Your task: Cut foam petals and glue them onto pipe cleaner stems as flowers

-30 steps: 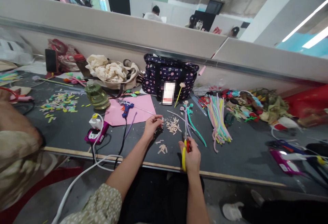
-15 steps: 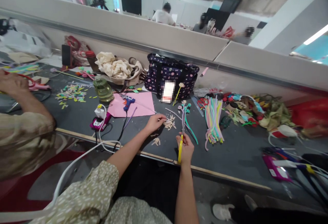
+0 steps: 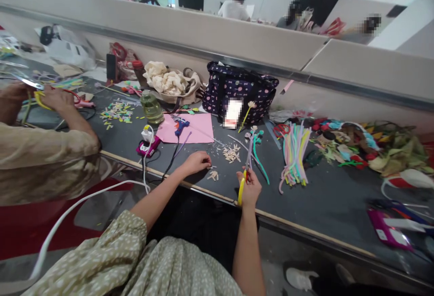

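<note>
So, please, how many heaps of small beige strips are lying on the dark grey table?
2. The larger heap lies beyond and between the left hand and right hand; the smaller heap, closer in, is beside the left hand. That hand may hide more.

Head view looks forward, down over desk

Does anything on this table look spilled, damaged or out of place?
Nothing looks plainly broken. Only the loose pale pieces look untidy, strewn on the bare table by the left hand, with a smaller heap nearer the front edge. The bottle stands upright; no liquid spill shows.
</note>
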`<act>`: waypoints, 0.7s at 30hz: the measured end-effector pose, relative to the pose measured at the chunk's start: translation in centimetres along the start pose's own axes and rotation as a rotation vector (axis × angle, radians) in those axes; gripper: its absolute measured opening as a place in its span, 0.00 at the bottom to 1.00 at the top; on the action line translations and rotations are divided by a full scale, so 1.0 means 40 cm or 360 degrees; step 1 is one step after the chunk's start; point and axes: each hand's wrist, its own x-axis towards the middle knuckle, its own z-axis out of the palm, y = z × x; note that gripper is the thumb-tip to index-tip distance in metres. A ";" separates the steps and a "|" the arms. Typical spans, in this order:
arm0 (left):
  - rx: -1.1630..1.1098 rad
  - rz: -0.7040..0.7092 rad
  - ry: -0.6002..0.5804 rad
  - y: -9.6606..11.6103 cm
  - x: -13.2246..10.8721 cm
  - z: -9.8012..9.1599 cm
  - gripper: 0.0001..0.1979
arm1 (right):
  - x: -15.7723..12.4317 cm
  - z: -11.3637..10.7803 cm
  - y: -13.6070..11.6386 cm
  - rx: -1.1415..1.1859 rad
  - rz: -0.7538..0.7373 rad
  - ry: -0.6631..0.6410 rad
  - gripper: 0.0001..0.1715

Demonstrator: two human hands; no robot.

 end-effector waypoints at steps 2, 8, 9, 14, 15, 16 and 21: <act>0.0085 0.0070 -0.0027 0.012 0.013 0.015 0.04 | 0.000 -0.001 -0.001 0.0000 -0.0003 -0.0003 0.32; 0.0205 0.0055 -0.0048 0.011 0.038 0.049 0.01 | 0.003 -0.003 0.000 0.0011 -0.0006 -0.0021 0.33; 0.0218 0.0050 -0.0054 0.011 0.039 0.051 0.01 | 0.003 -0.002 0.001 0.0004 -0.0003 -0.0031 0.33; -0.0166 -0.0079 0.0037 0.009 0.048 0.051 0.04 | -0.004 -0.006 0.003 -0.0191 -0.0009 -0.0050 0.35; -0.0370 -0.0163 0.0087 0.008 0.052 0.049 0.05 | -0.007 -0.009 0.001 -0.0288 -0.0030 -0.0044 0.35; -0.0603 -0.0252 0.0140 0.007 0.058 0.047 0.05 | -0.011 -0.013 -0.003 -0.0414 -0.0058 -0.0027 0.34; -0.1685 -0.0467 0.0326 0.001 0.094 0.031 0.11 | -0.038 -0.021 -0.033 -0.1170 -0.0262 -0.0077 0.28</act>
